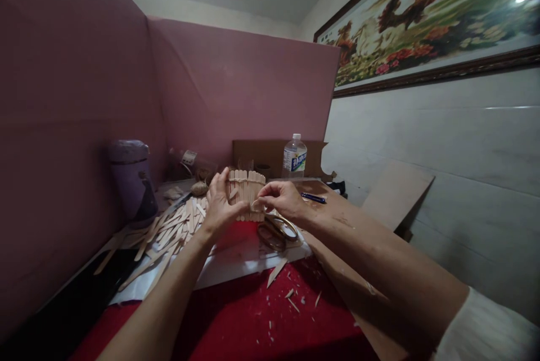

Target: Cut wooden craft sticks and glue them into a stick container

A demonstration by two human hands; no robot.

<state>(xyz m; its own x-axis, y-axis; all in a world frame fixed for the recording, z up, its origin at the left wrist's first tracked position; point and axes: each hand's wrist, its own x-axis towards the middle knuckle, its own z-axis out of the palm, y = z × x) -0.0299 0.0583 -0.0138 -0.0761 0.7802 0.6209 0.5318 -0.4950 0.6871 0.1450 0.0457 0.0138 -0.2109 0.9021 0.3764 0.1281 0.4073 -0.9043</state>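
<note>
A small panel of pale wooden craft sticks, joined side by side with a cord or strip across its upper part, is held upright over the table. My left hand grips its left side, thumb across the front. My right hand is at its lower right, thumb and forefinger pinched on a small pale piece against the sticks. Just below my right hand lie scissors with gold-coloured handles. Left of my left hand spreads a pile of loose craft sticks.
A purple flask stands at the left, a clear bottle at the back. A blue pen lies right of my right hand. Cut stick pieces and shavings are scattered on the red cloth. A board leans at the right wall.
</note>
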